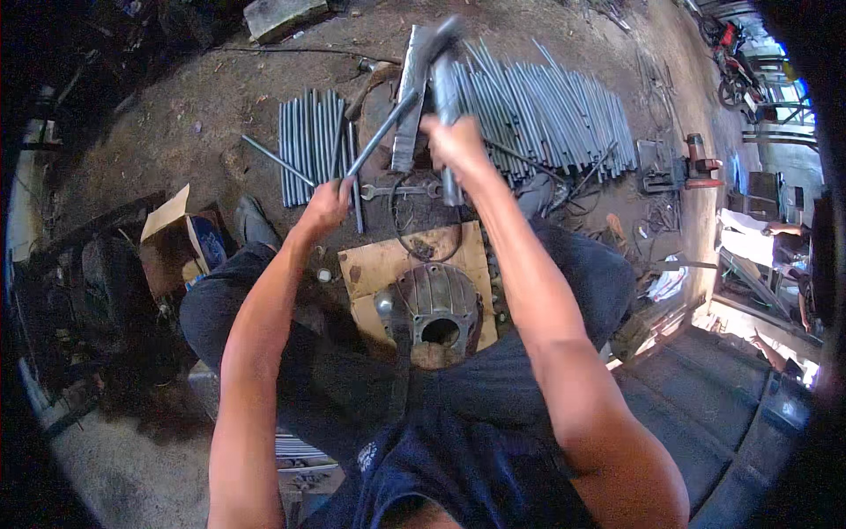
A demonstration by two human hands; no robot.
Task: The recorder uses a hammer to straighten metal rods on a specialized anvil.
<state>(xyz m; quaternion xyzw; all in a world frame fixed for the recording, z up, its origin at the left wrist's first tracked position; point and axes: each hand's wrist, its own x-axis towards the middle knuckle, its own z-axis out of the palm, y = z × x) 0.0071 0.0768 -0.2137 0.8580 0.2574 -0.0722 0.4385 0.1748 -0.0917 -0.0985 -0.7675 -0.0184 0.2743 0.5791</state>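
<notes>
My left hand (328,206) is closed around a grey metal rod (381,135), which slants up and away to the right. The rod's far end meets or overlaps the edge of a long pale steel bar (405,132); whether they touch I cannot tell. In my right hand (460,152) is a hammer (444,84) with a metal tube-like handle, raised over the bar and smeared by motion. Left of the bar, a row of similar rods (308,145) lies on the ground. A larger pile of rods (546,115) spreads out to the right.
An open-ended wrench (401,190) lies before the bar. Between my legs a cast metal housing (436,304) rests by flattened cardboard (366,264). An open cardboard box (172,238) stands left. A red-and-dark tool (699,163) is at right, and a motorcycle (731,66) is farther back.
</notes>
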